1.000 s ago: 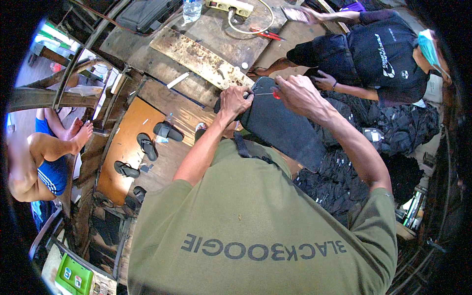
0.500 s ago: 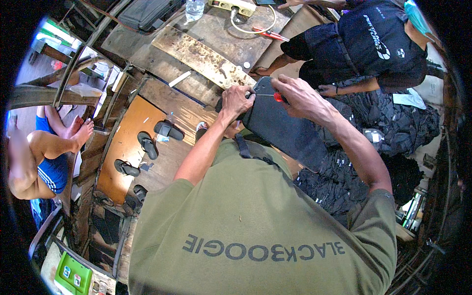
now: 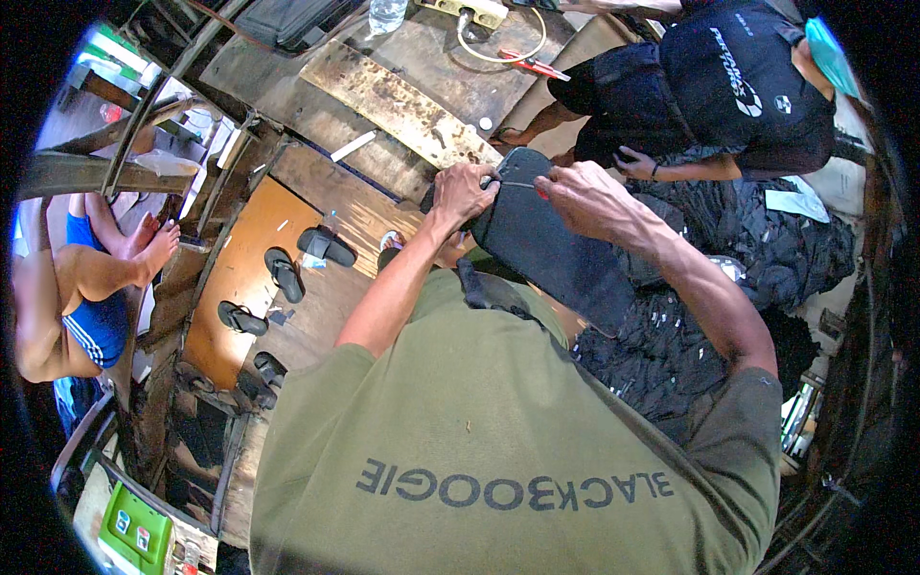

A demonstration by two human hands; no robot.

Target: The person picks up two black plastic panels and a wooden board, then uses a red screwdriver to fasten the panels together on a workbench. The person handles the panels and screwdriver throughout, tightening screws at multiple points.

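Observation:
A long black slab (image 3: 551, 254) with a rounded far end slants in front of my chest. My left hand (image 3: 461, 195) is closed at its left edge near that end, thumb and fingers pinched together on a dark part. Across from it, my right hand (image 3: 586, 198) is closed round a thin tool with a red handle (image 3: 542, 195), most of which the fingers hide. A thin pale shaft or line runs over the slab between both hands; whether it belongs to the tool I cannot tell.
A stained wooden board (image 3: 393, 101) lies on the worktable, near a power strip (image 3: 470, 11) and a red tool (image 3: 532, 65). Black scraps (image 3: 661, 345) are heaped right. A co-worker (image 3: 714, 86) stands far right; another person's leg (image 3: 105, 273) is left. Sandals (image 3: 285, 273) lie on the floor.
My right hand has moved slightly left, closer to my left hand, and less of the red handle shows. My left hand keeps its hold; the co-worker's near hand has shifted a little.

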